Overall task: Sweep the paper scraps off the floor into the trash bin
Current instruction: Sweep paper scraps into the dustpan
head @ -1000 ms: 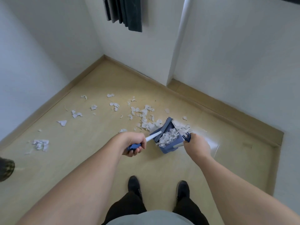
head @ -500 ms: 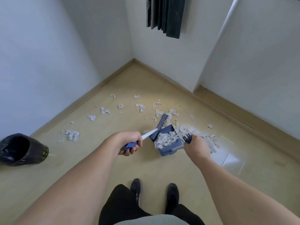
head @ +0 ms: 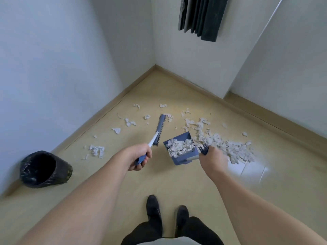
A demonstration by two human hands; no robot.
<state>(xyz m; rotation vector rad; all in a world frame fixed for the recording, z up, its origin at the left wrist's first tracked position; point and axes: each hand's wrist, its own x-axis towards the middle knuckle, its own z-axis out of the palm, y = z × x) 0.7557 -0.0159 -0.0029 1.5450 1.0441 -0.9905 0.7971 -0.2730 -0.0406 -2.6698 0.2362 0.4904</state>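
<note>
Left hand (head: pixel 139 157) grips the brush (head: pixel 159 129) handle. Right hand (head: pixel 213 159) grips the handle of the scrap-filled dustpan (head: pixel 180 151). Trash bin (head: pixel 44 169) stands left.

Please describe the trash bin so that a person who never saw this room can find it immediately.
Follow the left wall down to where it meets the wooden floor. There, near the picture's left edge, stands the trash bin, left of the left hand holding the brush. It is the only dark, round container, lined with a black bag; the dustpan is blue and full of paper scraps.
</note>
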